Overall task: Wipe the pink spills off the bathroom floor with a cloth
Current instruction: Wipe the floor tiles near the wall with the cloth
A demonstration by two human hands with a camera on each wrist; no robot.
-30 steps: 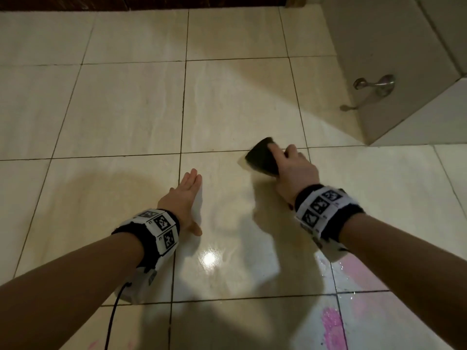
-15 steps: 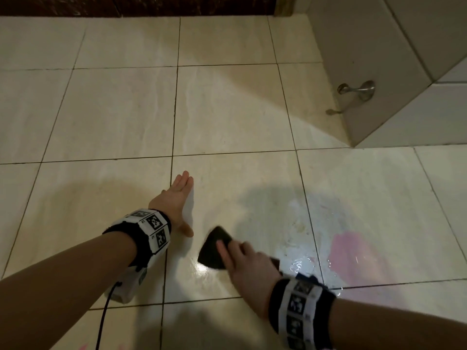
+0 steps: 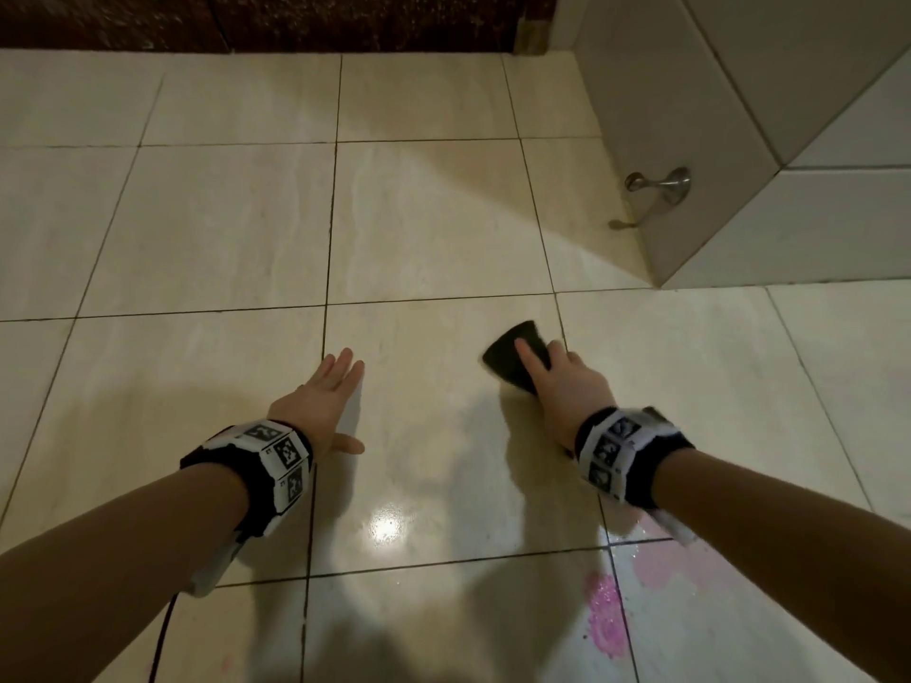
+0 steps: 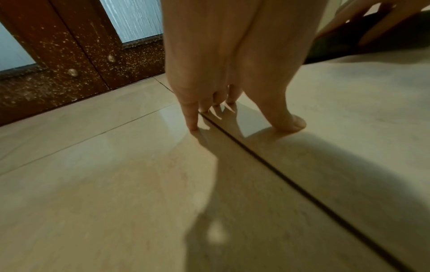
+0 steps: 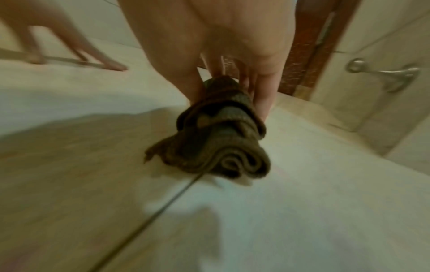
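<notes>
A dark folded cloth (image 3: 510, 359) lies on the wet cream floor tiles, and my right hand (image 3: 557, 382) grips it from behind. In the right wrist view the cloth (image 5: 218, 139) is bunched and rolled under my fingers. My left hand (image 3: 330, 386) rests flat on the floor, fingers straight and spread; its fingertips (image 4: 193, 127) touch the tile beside a grout line. A bright pink spill (image 3: 604, 616) lies near the bottom right, with a paler pink patch (image 3: 660, 566) just under my right forearm.
A white tiled wall corner (image 3: 690, 199) juts in at the right with a metal fitting (image 3: 658, 182) low on it. A dark wooden door (image 3: 296, 17) runs along the far edge. A faint pink trace (image 3: 227, 663) shows at the bottom left.
My right hand has swept the cloth from near my body back up and to the right across the tile. The left hand has stayed planted on the floor.
</notes>
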